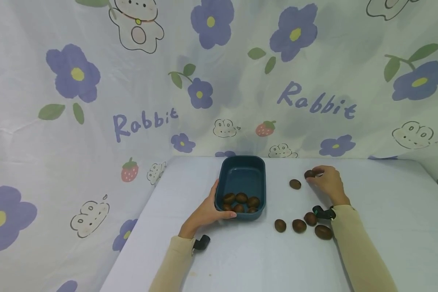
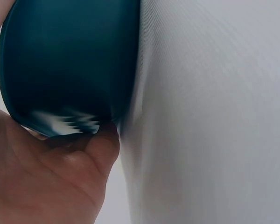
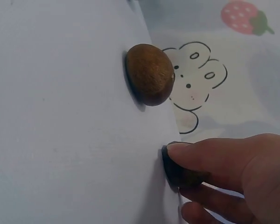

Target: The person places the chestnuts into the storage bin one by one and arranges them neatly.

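Note:
A dark teal rectangular bin [image 1: 242,174] stands on the table with several brown kiwis [image 1: 241,198] gathered at its near end. My left hand [image 1: 206,211] grips the bin's near left corner, thumb along the near side and fingers along the left side. In the left wrist view, the hand [image 2: 51,172] lies against the teal wall [image 2: 70,56]. Over to the right, my right hand [image 1: 328,182] pinches a kiwi [image 1: 309,174] between thumb and fingers; this kiwi [image 3: 189,177] is partly hidden by them in the right wrist view. Another kiwi [image 3: 150,74] lies beside it.
Nearer me, several loose kiwis [image 1: 299,226] lie on the white table [image 1: 252,259], close to the right wrist and its black camera [image 1: 325,212]. A patterned curtain [image 1: 241,89] hangs behind the table's far edge.

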Tool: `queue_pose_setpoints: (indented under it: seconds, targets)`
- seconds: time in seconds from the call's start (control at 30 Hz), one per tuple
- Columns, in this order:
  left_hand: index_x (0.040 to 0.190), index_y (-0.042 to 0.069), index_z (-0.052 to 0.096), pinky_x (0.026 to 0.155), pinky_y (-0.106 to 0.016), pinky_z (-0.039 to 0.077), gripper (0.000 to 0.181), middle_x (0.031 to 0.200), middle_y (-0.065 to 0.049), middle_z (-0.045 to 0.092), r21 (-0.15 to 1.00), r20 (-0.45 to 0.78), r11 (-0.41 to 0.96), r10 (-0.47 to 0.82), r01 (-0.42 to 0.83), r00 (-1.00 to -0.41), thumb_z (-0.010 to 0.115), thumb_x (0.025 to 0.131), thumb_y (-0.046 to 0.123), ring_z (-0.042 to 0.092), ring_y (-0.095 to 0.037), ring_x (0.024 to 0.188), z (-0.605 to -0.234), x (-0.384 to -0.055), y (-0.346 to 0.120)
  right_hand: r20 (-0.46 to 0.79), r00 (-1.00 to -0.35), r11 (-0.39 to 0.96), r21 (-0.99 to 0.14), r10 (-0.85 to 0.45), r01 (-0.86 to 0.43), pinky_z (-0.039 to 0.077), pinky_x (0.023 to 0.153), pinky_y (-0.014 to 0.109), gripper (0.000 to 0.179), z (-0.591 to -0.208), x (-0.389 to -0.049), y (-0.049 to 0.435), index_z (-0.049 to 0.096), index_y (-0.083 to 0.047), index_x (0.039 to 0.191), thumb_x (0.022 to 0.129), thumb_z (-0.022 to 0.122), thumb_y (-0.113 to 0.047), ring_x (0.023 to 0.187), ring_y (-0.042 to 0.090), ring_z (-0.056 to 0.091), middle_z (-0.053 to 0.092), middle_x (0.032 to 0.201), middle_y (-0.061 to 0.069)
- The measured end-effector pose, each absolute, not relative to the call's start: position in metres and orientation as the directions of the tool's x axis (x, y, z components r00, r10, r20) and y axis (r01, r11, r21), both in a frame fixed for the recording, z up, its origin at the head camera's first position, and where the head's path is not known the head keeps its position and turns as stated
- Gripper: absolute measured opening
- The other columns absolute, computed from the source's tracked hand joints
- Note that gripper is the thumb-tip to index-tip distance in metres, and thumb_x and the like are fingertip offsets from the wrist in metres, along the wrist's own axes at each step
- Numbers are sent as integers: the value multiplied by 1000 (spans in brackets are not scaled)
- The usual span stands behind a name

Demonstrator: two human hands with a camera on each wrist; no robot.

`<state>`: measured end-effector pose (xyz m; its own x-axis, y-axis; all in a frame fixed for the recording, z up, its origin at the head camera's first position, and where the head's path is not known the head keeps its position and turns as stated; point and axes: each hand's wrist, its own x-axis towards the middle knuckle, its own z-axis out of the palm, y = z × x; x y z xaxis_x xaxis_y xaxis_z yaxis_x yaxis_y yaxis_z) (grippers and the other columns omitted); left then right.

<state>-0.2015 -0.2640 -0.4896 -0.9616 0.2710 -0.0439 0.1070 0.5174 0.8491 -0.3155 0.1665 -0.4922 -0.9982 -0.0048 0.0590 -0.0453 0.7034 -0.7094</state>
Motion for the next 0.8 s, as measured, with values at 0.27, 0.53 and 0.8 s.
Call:
queue_pose_setpoints:
  seconds: [0.27,0.53,0.8]
  targets:
    - [167,29,-8,123,-68,25,138,176,-10,11,856,-47,506,278,105,-959,89,73,59,25,-37,159,-487,-200,-264,53,-999,714,-699,5,-34,53,92,59,50,-485,-313,165,66,11,123,85,80,-18,111,50,65,68,123,35]
    - [167,30,-8,124,-67,26,139,176,-7,12,857,-44,505,273,104,-961,90,72,58,25,-35,159,-488,-200,-265,40,-999,688,-726,24,-13,53,91,58,47,-482,-311,166,66,11,123,85,79,-14,112,50,65,67,123,36]
    - [167,31,-6,124,-66,26,138,174,-7,18,861,-24,493,280,122,-960,91,72,55,29,-33,157,-487,-200,-263,-8,-1000,650,-760,-4,3,53,93,55,51,-477,-310,171,66,9,126,86,79,-20,111,47,66,69,123,32]
